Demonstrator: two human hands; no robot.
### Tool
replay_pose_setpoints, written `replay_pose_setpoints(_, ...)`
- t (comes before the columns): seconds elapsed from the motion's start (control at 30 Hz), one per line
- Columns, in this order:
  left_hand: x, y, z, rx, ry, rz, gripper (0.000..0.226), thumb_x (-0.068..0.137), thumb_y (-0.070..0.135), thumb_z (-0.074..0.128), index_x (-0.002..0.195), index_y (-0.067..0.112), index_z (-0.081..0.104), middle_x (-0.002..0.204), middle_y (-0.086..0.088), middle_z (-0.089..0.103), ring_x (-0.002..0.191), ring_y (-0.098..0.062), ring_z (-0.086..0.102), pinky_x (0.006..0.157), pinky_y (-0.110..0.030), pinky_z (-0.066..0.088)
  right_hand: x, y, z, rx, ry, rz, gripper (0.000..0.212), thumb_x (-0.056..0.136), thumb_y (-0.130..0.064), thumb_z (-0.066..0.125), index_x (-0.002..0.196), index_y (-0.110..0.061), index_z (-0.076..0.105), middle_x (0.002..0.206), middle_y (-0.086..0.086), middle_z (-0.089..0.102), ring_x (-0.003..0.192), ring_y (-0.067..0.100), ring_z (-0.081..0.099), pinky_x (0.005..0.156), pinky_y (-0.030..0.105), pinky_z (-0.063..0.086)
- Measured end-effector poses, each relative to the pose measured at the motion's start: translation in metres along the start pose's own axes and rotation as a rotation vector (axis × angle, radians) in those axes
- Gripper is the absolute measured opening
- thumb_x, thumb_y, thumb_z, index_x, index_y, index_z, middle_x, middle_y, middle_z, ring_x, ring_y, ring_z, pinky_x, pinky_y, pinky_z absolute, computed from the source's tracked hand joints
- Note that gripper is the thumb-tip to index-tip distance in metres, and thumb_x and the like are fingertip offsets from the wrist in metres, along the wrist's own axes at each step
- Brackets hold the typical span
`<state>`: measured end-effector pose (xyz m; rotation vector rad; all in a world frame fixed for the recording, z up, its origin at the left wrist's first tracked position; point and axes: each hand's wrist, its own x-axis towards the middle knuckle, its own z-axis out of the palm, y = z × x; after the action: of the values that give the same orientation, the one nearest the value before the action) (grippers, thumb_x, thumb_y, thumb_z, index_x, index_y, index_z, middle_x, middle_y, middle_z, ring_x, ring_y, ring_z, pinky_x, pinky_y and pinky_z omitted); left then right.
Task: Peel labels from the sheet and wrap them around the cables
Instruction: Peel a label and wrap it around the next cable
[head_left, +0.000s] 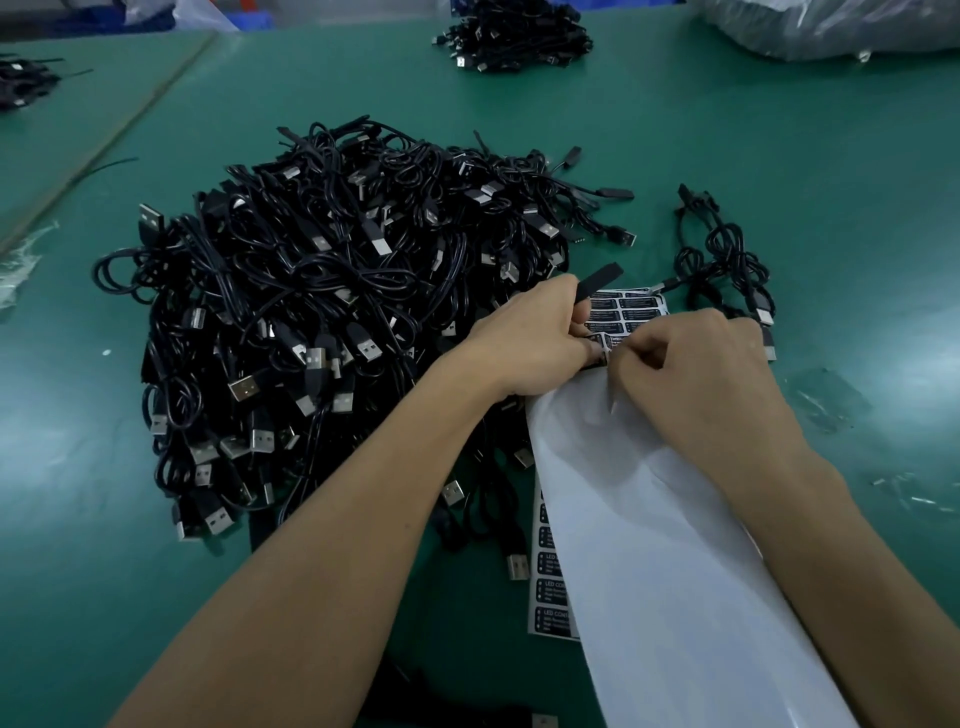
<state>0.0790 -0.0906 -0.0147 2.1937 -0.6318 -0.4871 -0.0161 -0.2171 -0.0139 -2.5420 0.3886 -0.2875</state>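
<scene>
A big heap of black USB cables (332, 322) lies on the green table. My left hand (535, 338) grips a cable's black controller end (597, 283), which sticks up past my fingers. Just right of it, my right hand (696, 358) pinches a black label (605, 344) at the edge of the label sheet (631, 306). The sheet's white backing (649, 519) curls toward me under my right forearm. A second label sheet (550, 582) peeks out beneath the backing.
A few cables (727, 260) lie apart to the right of the sheet. Another cable pile (511, 36) sits at the far edge, with plastic bags (831, 26) at the back right. Scraps of clear plastic (826, 400) litter the table on the right.
</scene>
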Motion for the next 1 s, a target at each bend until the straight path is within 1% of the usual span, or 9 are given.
replay_pose_setpoints(0.13,0.000,0.000,0.000,-0.003,-0.004,0.012,0.033,0.088,0.014,0.068,0.078,0.023,0.038,0.079,0.008,0.053,0.082,-0.016,0.054,0.094,-0.053,0.050,0.001,0.000,0.000,0.030,-0.012,0.006,0.015,0.090,-0.034,0.068,0.085,-0.024,0.079,0.086,0.009,0.068,0.099,0.033,0.053,0.082,0.045,0.049)
replay_pose_setpoints(0.4,-0.003,0.000,0.000,-0.037,0.016,0.009,0.034,0.086,0.014,0.070,0.078,0.025,0.039,0.078,0.008,0.056,0.082,-0.017,0.055,0.094,-0.056,0.050,0.003,0.006,0.003,0.019,0.002,-0.059,0.025,0.093,-0.020,0.058,0.074,-0.013,0.073,0.071,0.010,0.061,0.082,0.034,0.052,0.069,0.043,0.047)
replay_pose_setpoints(0.5,-0.003,0.000,0.000,-0.038,0.017,0.006,0.035,0.086,0.015,0.070,0.077,0.025,0.038,0.077,0.008,0.055,0.082,-0.018,0.054,0.093,-0.056,0.050,0.005,0.010,0.004,0.071,-0.010,-0.082,0.024,0.093,-0.016,0.059,0.074,-0.014,0.073,0.066,0.006,0.062,0.074,0.031,0.052,0.064,0.034,0.043)
replay_pose_setpoints(0.57,-0.004,0.000,-0.001,-0.044,0.014,0.003,0.035,0.086,0.015,0.070,0.077,0.025,0.037,0.077,0.008,0.055,0.083,-0.019,0.054,0.094,-0.057,0.049,0.007,0.013,0.002,0.104,-0.012,-0.091,0.025,0.094,-0.014,0.061,0.072,-0.015,0.074,0.063,0.004,0.064,0.068,0.024,0.055,0.057,0.020,0.037)
replay_pose_setpoints(0.73,-0.005,0.001,-0.002,-0.017,0.012,0.004,0.034,0.087,0.016,0.069,0.078,0.025,0.038,0.082,0.007,0.057,0.083,-0.019,0.054,0.093,-0.056,0.050,0.012,0.019,-0.003,0.189,-0.006,-0.015,0.026,0.090,-0.018,0.064,0.066,-0.026,0.071,0.061,-0.007,0.066,0.064,0.005,0.059,0.051,0.008,0.038)
replay_pose_setpoints(0.83,-0.007,0.003,-0.001,0.056,0.034,0.007,0.033,0.086,0.019,0.070,0.078,0.026,0.039,0.085,0.006,0.059,0.084,-0.019,0.057,0.090,-0.052,0.051,0.016,0.030,-0.007,0.233,0.097,0.116,0.022,0.085,-0.020,0.061,0.070,-0.009,0.071,0.064,0.007,0.067,0.052,0.018,0.052,0.047,0.022,0.046)
replay_pose_setpoints(0.87,-0.008,0.004,0.000,0.081,0.048,0.005,0.033,0.084,0.020,0.071,0.078,0.027,0.039,0.087,0.005,0.062,0.084,-0.020,0.059,0.086,-0.050,0.052,0.018,0.033,-0.009,0.241,0.158,0.156,0.023,0.082,-0.022,0.058,0.073,-0.005,0.070,0.063,0.012,0.064,0.049,0.019,0.047,0.042,0.022,0.043)
replay_pose_setpoints(0.93,-0.010,0.004,0.002,0.137,0.078,0.008,0.034,0.081,0.025,0.072,0.078,0.029,0.039,0.094,0.006,0.066,0.084,-0.019,0.061,0.074,-0.042,0.051,0.019,0.036,-0.015,0.339,0.277,0.196,0.023,0.079,-0.025,0.054,0.073,-0.007,0.067,0.058,0.008,0.063,0.042,0.011,0.047,0.042,0.018,0.041)
replay_pose_setpoints(1.0,-0.012,0.004,0.004,0.189,0.105,0.029,0.038,0.078,0.030,0.076,0.077,0.031,0.038,0.096,0.012,0.066,0.083,-0.013,0.061,0.065,-0.036,0.043,0.018,0.030,-0.017,0.477,0.321,0.172,0.016,0.083,-0.024,0.055,0.073,-0.019,0.066,0.055,-0.004,0.065,0.040,0.006,0.057,0.047,0.022,0.045)
